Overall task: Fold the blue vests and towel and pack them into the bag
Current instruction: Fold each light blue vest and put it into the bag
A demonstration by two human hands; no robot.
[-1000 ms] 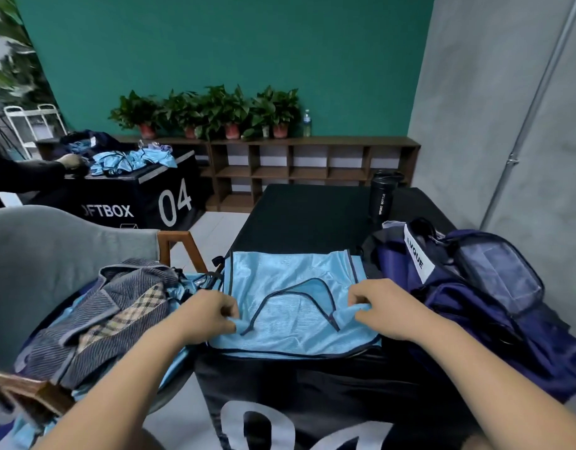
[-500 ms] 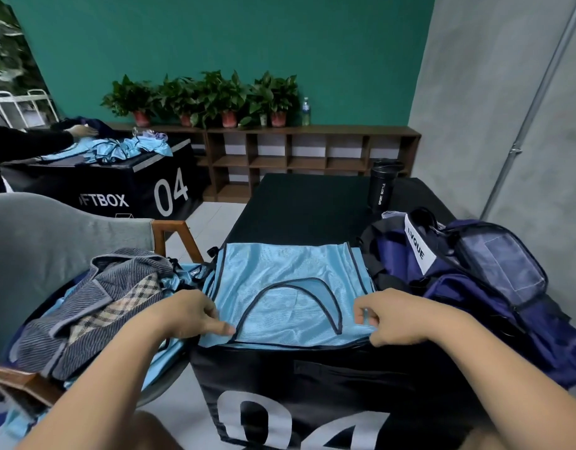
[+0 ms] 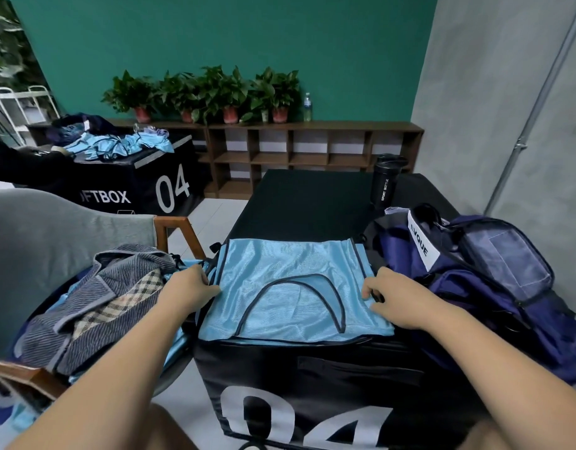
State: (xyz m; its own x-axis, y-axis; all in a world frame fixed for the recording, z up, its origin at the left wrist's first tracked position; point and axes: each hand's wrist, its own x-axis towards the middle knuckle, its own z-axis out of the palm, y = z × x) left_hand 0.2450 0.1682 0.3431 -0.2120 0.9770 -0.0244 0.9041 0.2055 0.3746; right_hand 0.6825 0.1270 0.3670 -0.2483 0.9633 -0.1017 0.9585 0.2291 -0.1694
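A light blue mesh vest (image 3: 290, 287) with dark trim lies flat on the near end of the black box table (image 3: 312, 203). My left hand (image 3: 189, 287) grips its left edge with curled fingers. My right hand (image 3: 390, 300) pinches its right edge. The navy bag (image 3: 494, 287) lies open on the table just right of the vest. A striped grey towel (image 3: 95, 303) is heaped on the chair at my left, with more blue vests (image 3: 179, 339) showing under it.
A black sport bottle (image 3: 385, 183) stands on the table behind the bag. The grey chair (image 3: 46, 235) with wooden arms is at left. Another black box (image 3: 127, 183) with blue vests stands further back left, a person's sleeve (image 3: 23, 167) beside it. A plant shelf (image 3: 280, 147) lines the green wall.
Both hands have slid apart from the vest's near shoulder straps out to its side edges. The vest now lies smoother and flatter on the table.
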